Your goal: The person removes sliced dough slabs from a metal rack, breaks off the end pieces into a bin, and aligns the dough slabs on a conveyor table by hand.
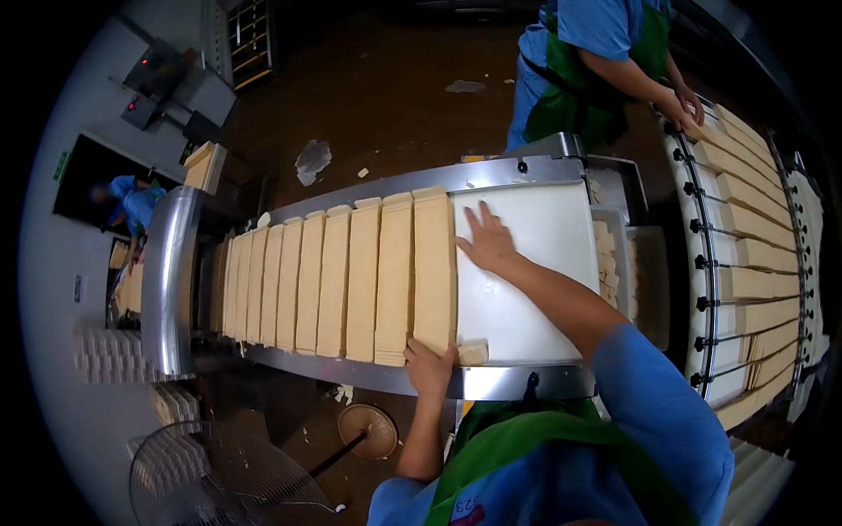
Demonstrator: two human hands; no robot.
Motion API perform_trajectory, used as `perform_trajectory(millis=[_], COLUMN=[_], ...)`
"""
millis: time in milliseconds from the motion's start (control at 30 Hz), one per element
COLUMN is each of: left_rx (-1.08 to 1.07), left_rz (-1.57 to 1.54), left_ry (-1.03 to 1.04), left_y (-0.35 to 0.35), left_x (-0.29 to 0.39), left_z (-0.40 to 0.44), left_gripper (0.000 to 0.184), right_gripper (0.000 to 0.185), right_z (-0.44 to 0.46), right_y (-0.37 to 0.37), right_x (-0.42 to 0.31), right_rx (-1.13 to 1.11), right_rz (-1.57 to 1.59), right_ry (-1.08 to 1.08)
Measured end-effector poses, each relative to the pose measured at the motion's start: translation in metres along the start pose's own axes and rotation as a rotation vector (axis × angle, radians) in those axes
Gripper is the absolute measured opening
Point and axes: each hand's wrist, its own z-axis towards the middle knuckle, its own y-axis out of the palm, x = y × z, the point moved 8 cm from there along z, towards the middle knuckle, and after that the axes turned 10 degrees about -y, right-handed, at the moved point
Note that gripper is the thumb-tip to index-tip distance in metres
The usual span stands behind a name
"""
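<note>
A row of long, pale beige slabs (393,280) lies side by side across a conveyor. Some show layered ends, but I cannot tell what they are made of. My left hand (429,368) is closed around the near end of the rightmost slab (435,263), thumb on its right side and fingers on its left. Beside that thumb sits a small beige offcut (473,352). With fingers spread, my right hand (488,240) is on or just above the white belt (535,302), beside the same slab's right edge near its far end.
Metal rails (517,174) border the belt. To the right, a co-worker's hands (684,107) touch slabs on a second conveyor (702,302). Bins with beige scraps (605,254) stand between the lines. A fan (219,478) is at lower left; another person (136,203) works far left.
</note>
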Motion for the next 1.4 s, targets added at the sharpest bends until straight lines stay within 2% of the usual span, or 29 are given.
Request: perform_trajectory(millis=[33, 200, 267, 300, 367, 467, 533, 600, 633, 667, 733, 767, 800, 867, 933, 967, 1067, 1100, 1133, 1167, 1233, 1267, 1300, 1333, 1367, 1400], left_rx=[0.110, 0.066, 0.045, 0.049, 0.043, -0.060, -0.038, -0.126, -0.283, -0.288, -0.349, -0.300, -0.320, -0.111, -0.071, -0.095, -0.188, -0.213, -0.237, -0.334, -0.451, -0.458, -0.528, -0.598, -0.688, -0.778], left_rz=[0.038, 0.072, 0.087, 0.082, 0.075, -0.065, -0.043, 0.005, -0.032, -0.016, 0.174, 0.148, 0.170, -0.022, -0.044, -0.117, -0.186, -0.187, -0.186, -0.169, -0.144, -0.141, -0.130, -0.117, -0.077, -0.036], left_ry=[0.107, 0.150, 0.188, 0.189, 0.207, 0.196, 0.273, 0.464, 0.478, 0.503, 0.379, 0.386, 0.421, 0.546, 0.586, 0.629, 0.755, 0.884, 1.008, 1.058, 1.217, 1.332, 1.414, 1.491, 1.517, 1.538], left_y=[-0.003, -0.002, -0.002, -0.003, 0.001, 0.003, 0.003, 0.008, 0.015, 0.016, 0.029, 0.039, 0.046, 0.034, 0.035, 0.035, 0.042, 0.050, 0.055, 0.059, 0.075, 0.081, 0.087, 0.091, 0.098, 0.107], left_x=[0.003, 0.005, 0.009, 0.009, 0.006, 0.010, 0.032, 0.063, 0.077, 0.092, 0.104, 0.105, 0.111, 0.134, 0.158, 0.174, 0.219, 0.235, 0.249, 0.263, 0.277, 0.281, 0.283, 0.284, 0.283, 0.279], left_z=[-0.001, -0.003, -0.004, -0.005, -0.002, 0.006, 0.006, 0.000, -0.004, -0.008, -0.013, -0.008, -0.016, -0.032, -0.058, -0.074, -0.139, -0.167, -0.195, -0.228, -0.286, -0.316, -0.343, -0.369, -0.392, -0.413], left_gripper=[0.081, 0.084, 0.085, 0.085, 0.086, 0.086, 0.084, 0.087, 0.087, 0.087, 0.088, 0.083, 0.083, 0.078, 0.072, 0.071, 0.073, 0.074, 0.074, 0.075, 0.077, 0.077, 0.077, 0.078, 0.079, 0.079], right_gripper=[0.069, 0.068, 0.070, 0.070, 0.069, 0.070, 0.070, 0.072, 0.078, 0.078, 0.085, 0.088, 0.088, 0.087, 0.086, 0.086, 0.079, 0.076, 0.076, 0.078, 0.080, 0.081, 0.080, 0.081, 0.075, 0.075], right_z=[0.015, 0.070, 0.073, 0.071, 0.060, 0.041, 0.013, -0.023, -0.035, -0.041, -0.054, -0.065, -0.082, -0.128, -0.178, -0.208, -0.329, -0.371, -0.416, -0.457, -0.538, -0.578, -0.619, -0.646, -0.674, -0.690], right_y=[-0.007, -0.005, -0.009, -0.010, -0.012, -0.016, -0.038, -0.060, -0.061, -0.058, -0.065, -0.073, -0.082, -0.094, -0.112, -0.118, -0.164, -0.177, -0.184, -0.183, -0.191, -0.190, -0.177, -0.180, -0.171, -0.177], right_x=[-0.015, -0.055, -0.062, -0.062, -0.055, -0.014, 0.028, 0.073, 0.095, 0.109, 0.124, 0.122, 0.127, 0.146, 0.173, 0.189, 0.219, 0.231, 0.240, 0.262, 0.281, 0.296, 0.322, 0.328, 0.347, 0.356], right_rx=[-0.009, -0.038, -0.137, -0.054, -0.059, 0.028, 0.059, 0.154, 0.203, 0.221, 0.228, 0.150, 0.199, 0.425, 0.731, 0.787, 0.954, 1.040, 1.068, 1.153, 1.163, 1.214, 1.174, 1.067, 0.922, 0.919], right_rz=[0.021, 0.071, 0.152, 0.151, 0.238, 0.110, 0.105, 0.177, 0.211, 0.223, 0.114, 0.043, 0.137, 0.526, 0.580, 0.608, 0.587, 0.592, 0.359, 0.320, 0.462, 0.372, 0.235, 0.380, 0.297, 0.300], right_ry=[0.000, 0.023, 0.090, 0.067, 0.154, 0.338, 0.506, 0.708, 0.751, 0.772, 0.683, 0.650, 0.701, 0.861, 0.837, 0.862, 0.959, 0.950, 1.075, 1.060, 1.273, 1.256, 1.324, 1.409, 1.467, 1.466])
